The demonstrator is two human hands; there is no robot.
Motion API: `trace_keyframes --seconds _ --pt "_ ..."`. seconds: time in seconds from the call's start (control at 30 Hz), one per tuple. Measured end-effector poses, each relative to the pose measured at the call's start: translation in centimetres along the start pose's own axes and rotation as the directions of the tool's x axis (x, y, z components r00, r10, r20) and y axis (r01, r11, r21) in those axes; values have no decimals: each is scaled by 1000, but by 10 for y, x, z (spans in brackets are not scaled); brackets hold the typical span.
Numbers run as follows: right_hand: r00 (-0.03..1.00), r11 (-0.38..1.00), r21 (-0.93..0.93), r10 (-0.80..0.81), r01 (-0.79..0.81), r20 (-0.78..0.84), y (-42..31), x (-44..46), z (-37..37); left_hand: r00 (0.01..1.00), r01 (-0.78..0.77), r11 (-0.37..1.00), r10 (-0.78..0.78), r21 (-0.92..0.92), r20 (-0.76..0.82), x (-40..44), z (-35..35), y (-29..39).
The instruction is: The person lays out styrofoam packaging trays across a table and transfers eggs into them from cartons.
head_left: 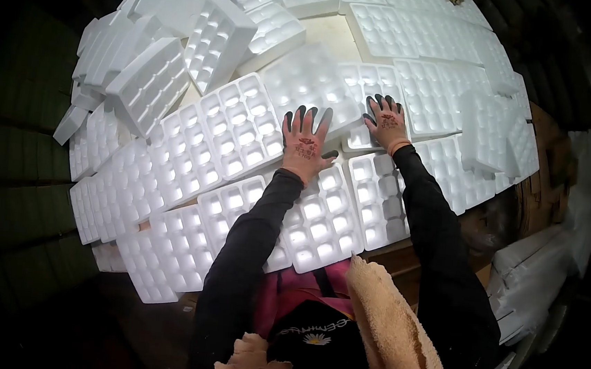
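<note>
While the left hand (pixel 304 145) and right hand (pixel 386 122) spread their fingers over white trays (pixel 324 218) — a nearward push could slide the nearest off.

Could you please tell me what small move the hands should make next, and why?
Perhaps the left hand should lift the near edge of the bumpy tray and turn it over: the hand lies at that edge, and this tray seems bottom-up, while the neighbouring tray shows open cups.
</note>
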State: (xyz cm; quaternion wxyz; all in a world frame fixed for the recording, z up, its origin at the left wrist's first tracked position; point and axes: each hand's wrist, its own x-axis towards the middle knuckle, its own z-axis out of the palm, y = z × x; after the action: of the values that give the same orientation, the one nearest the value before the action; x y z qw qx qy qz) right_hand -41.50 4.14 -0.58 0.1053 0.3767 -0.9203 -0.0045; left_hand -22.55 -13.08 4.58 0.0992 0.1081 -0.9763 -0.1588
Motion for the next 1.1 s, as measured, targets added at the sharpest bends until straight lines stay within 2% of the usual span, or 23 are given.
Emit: trace_keyframes --seconds 0.1,0.17,0.23,0.4,0.43,0.5,0.53,0.63,0.7,0.77,0.8,0.83,0.87,0.93,1.0,1.03,1.1 --pt "995 995 66 67 -72 69 8 6 -1 986 -130 989 137 75 -93 14 38 -6" --pt "992 993 44 105 -109 74 12 13 1 991 -129 990 128 -55 -26 11 36 -6" --pt "980 988 34 147 -153 136 15 20 1 986 -166 985 167 -50 9 8 37 -5" --pt "980 980 105 153 -166 125 20 25 10 959 -241 970 242 -25 148 6 46 1" --pt "989 980 137 141 -145 37 19 25 14 956 -222 974 224 -34 188 7 45 6" --pt "986 978 128 164 -164 10 17 22 15 961 -265 962 269 -72 57 7 57 3" --pt "985 979 109 168 -172 42 12 23 15 957 -266 961 273 -78 99 9 51 5" --pt "977 981 83 164 -176 135 0 30 9 954 -274 941 292 -201 70 6 31 2" --pt "974 983 73 152 -166 171 -4 32 3 974 -224 945 224 -240 -26 -2 8 -3" --pt "984 986 65 149 -156 102 2 25 -9 980 -91 982 59 -168 -188 -15 -14 -18" --pt "990 987 82 138 -136 -15 -2 23 -17 965 52 996 -68 -67 -254 -21 -22 -28" --pt "993 987 113 107 -111 40 -7 29 -41 935 245 968 -222 52 -277 -26 -21 -42" --pt "998 986 155 63 -64 13 -10 37 -52 881 438 884 -384 165 -278 -32 -13 -59" --pt "992 955 291 -32 66 -120 -27 59 -61 726 688 673 -643 273 -244 -59 15 -113" --pt "969 888 419 -99 190 -228 -56 89 -60 672 722 630 -737 288 -73 -62 19 -110" --pt "955 848 473 -118 240 -273 -76 104 -57 681 707 657 -733 264 0 -53 15 -98" --pt "935 774 556 -131 304 -329 -111 132 -47 729 665 714 -685 220 21 -53 17 -96"
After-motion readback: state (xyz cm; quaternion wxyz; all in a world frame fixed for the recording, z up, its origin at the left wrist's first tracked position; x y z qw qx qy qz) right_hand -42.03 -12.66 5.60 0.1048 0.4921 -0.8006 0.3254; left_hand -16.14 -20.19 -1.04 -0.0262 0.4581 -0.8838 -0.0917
